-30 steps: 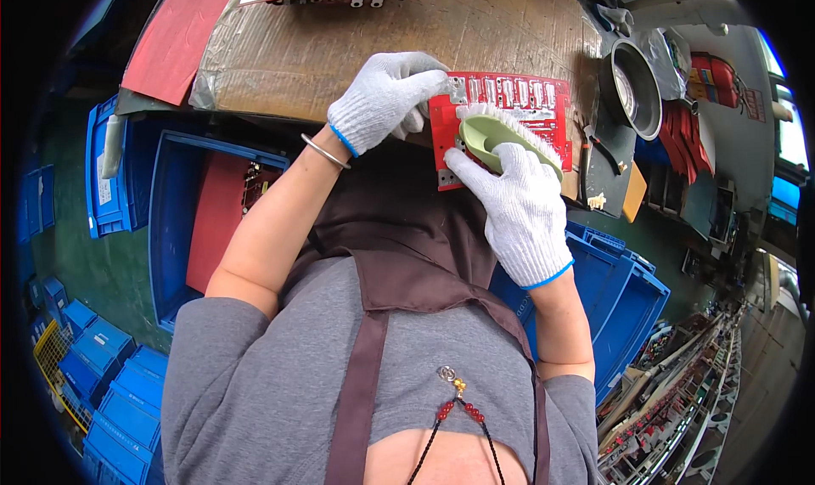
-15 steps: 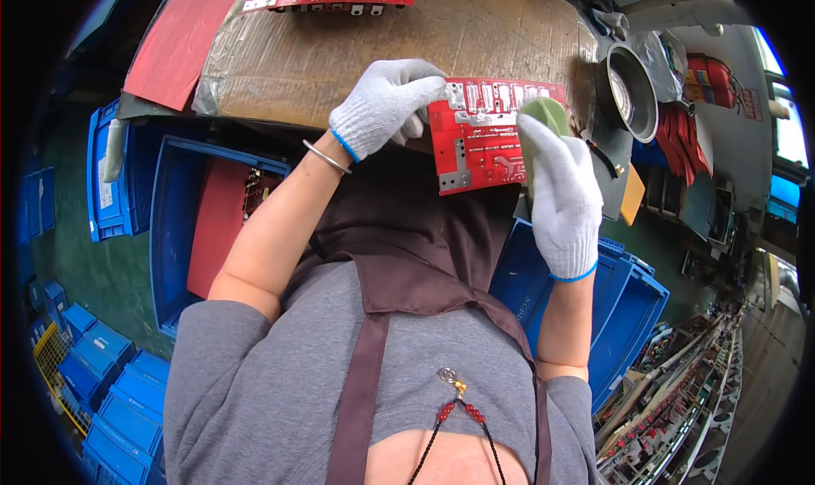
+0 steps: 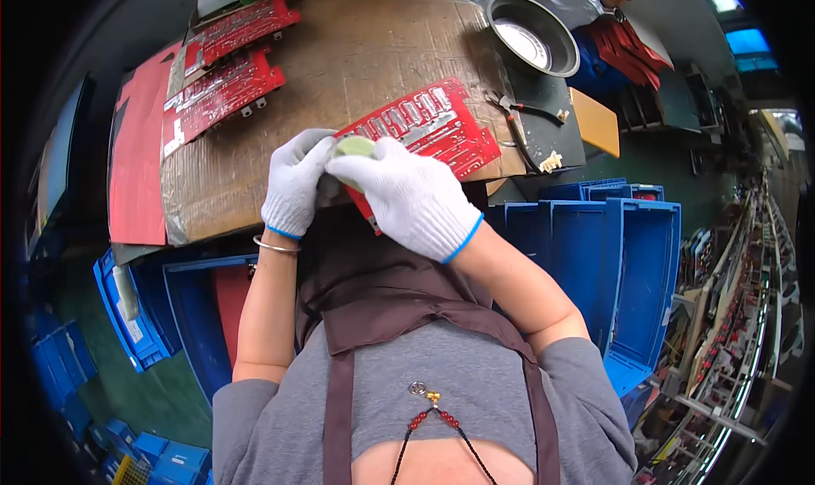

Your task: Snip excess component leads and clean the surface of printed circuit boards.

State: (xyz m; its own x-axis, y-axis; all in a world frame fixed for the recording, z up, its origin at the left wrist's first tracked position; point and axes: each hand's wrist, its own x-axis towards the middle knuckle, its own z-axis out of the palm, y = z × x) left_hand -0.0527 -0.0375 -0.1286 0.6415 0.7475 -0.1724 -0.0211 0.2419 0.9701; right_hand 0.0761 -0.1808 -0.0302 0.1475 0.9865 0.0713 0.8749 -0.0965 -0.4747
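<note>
In white knit gloves, both my hands are at a red circuit board (image 3: 458, 137) tilted over the near edge of the cardboard-covered bench. My left hand (image 3: 295, 183) closes on the board's left end, its fingertips partly hidden. A pale green, rounded pad-like thing (image 3: 355, 148) is pinched in my right hand (image 3: 416, 198), against the board's left part beside my left fingers. Silvery solder patches cover the board's upward face. Farther left on the cardboard (image 3: 340, 52) lie two similar red boards, one (image 3: 242, 31) behind the other (image 3: 225, 94).
A round metal bowl (image 3: 552, 56) stands at the back right. Pliers (image 3: 531, 109) with dark and red handles lie right of the board. Blue crates (image 3: 637, 273) stand below the bench on the right, and another blue crate (image 3: 191, 315) on the left. Red sheet (image 3: 140, 162) covers the bench's left end.
My right hand has moved left across the board with the green pad, close to my left hand. The board has turned, its right end swinging up. The view has shifted, showing more bench.
</note>
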